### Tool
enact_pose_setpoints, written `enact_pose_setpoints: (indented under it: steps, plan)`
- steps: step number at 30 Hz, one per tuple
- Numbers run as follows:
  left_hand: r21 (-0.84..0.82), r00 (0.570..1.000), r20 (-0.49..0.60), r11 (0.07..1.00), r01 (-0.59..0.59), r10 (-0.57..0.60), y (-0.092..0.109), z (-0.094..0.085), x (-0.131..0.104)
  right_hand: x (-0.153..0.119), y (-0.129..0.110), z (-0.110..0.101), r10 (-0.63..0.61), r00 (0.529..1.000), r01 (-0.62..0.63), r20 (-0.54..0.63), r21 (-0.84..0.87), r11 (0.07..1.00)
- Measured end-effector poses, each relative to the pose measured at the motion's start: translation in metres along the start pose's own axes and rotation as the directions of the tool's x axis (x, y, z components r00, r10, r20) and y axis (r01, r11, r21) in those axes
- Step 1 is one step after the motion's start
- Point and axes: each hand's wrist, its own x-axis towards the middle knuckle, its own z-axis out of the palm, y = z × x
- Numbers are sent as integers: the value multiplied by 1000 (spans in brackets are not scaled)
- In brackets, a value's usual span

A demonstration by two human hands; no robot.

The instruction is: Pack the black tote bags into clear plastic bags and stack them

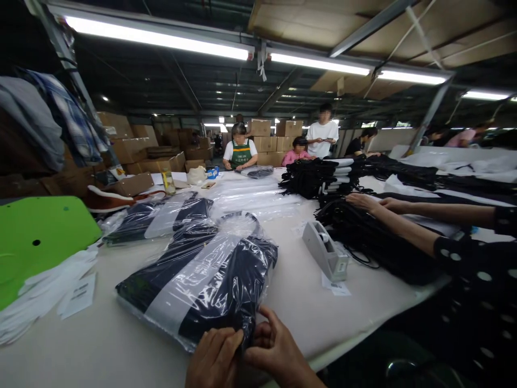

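A dark folded garment in a clear plastic bag (205, 275) lies on the table right in front of me, with a pale strip across it. At the bag's near edge, my left hand (214, 355) is closed, its fingers pressed together on the plastic. My right hand (278, 345) is curled round the near right corner, thumb and forefinger on the bag; part of its grip is hidden. Behind it lies another bagged dark garment (161, 215). To the right of the bag stands a grey tape dispenser (325, 250).
White gloves (44, 285) and a paper label (78, 295) lie at the left, by a green plastic board (40, 242). Clear bags (258, 196) are spread behind. At right, a co-worker's hands (363, 202) rest on stacked black garments (375, 242). Several people are farther back.
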Motion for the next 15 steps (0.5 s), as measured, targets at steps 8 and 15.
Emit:
enact_pose_setpoints:
  steps: [8, 15]
  plan:
    - [38, 994, 73, 995, -88, 85, 2, -2, 18, 3, 5, 2, -315, 935, 288, -164, -165, 943]
    - [121, 979, -26, 973, -195, 200, 1, 4, 23, 8, 17, 4, -175, 954, 193, -242, 52, 980]
